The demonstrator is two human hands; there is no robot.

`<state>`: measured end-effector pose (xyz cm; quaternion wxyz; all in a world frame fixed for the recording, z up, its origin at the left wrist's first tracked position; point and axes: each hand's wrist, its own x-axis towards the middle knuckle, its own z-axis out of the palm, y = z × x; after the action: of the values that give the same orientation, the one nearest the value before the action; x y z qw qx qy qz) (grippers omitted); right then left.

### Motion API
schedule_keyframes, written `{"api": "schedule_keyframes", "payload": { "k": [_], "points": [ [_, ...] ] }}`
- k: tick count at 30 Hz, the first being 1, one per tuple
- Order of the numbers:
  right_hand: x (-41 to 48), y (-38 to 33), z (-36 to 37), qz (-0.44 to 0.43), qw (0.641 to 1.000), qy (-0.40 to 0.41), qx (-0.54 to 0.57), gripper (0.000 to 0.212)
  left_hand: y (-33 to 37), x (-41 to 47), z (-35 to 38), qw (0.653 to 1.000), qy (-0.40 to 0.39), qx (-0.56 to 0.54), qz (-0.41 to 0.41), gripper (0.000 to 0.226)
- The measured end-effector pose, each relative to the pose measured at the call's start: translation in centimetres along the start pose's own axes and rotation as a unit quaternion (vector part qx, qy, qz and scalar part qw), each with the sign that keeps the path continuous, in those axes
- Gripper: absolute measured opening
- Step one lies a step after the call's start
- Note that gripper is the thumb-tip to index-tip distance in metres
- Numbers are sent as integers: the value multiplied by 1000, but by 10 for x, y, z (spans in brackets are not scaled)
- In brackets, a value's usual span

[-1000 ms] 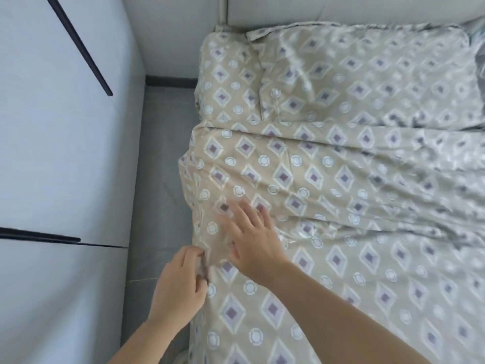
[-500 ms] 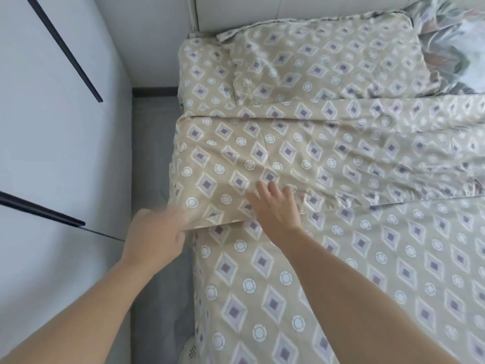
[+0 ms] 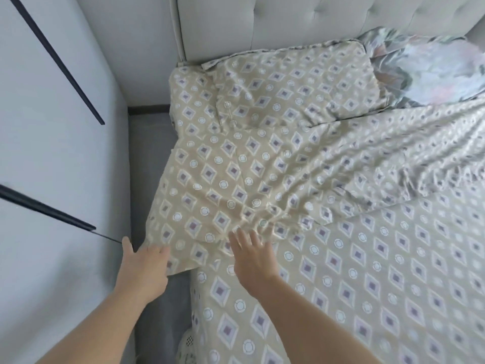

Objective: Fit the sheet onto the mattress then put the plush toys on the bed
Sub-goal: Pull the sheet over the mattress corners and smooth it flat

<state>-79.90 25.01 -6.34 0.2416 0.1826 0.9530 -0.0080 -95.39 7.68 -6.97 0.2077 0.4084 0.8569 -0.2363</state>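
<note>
The bed (image 3: pixel 367 298) filled most of the view, its top covered in beige cloth printed with diamonds and circles. On the part nearer the pillow (image 3: pixel 288 82) lay the sheet (image 3: pixel 236 179) in the same print. It was rumpled, its free edge ran slantwise well apart from the pillow, and one corner hung off the bed's side over the grey floor (image 3: pixel 147 153). A white cupboard (image 3: pixel 52 153) stood across that strip of floor from the pillow. The tufted headboard (image 3: pixel 315 22) rose just behind the pillow, and a crumpled floral cloth (image 3: pixel 425 69) touched the pillow's far end. The left hand (image 3: pixel 143 269) gripped the sheet's hanging corner — fingers curled over the cloth, thumb out. The right hand (image 3: pixel 253 261) lay flat and wide at the sheet's free edge, fingers spread toward the pillow.
</note>
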Motion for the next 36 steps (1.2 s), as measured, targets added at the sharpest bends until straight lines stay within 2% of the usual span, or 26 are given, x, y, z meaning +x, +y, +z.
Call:
{"api": "schedule_keyframes", "payload": {
  "k": [1, 6, 10, 13, 16, 20, 23, 27, 36],
  "points": [
    [-7, 11, -16, 26, 1000, -13, 6, 70, 1, -2, -20, 1000, -11, 8, -8, 32],
    [-49, 67, -104, 95, 995, 5, 37, 66, 8, -9, -137, 998, 57, -6, 26, 32],
    [-75, 110, -171, 167, 984, 33, 59, 65, 33, 6, -241, 990, 111, -29, 85, 29],
    [-88, 130, -209, 218, 969, 50, 101, 63, 50, 21, -292, 978, 136, -56, 150, 30],
    [-88, 158, -229, 312, 931, 67, 180, 62, 73, 56, -345, 960, 148, -58, 229, 31],
    [-74, 183, -243, 438, 849, 73, 288, 58, 99, 96, -409, 949, 98, -26, 298, 17],
    [-63, 197, -261, 503, 794, 87, 330, 56, 117, 111, -455, 927, 100, 0, 361, 15],
    [-64, 207, -277, 548, 749, 103, 359, 55, 133, 120, -481, 904, 100, 16, 415, 16],
    [-52, 231, -211, 580, 706, 73, 399, 55, 161, 180, -449, 911, 78, 13, 404, 10]
  ]
}}
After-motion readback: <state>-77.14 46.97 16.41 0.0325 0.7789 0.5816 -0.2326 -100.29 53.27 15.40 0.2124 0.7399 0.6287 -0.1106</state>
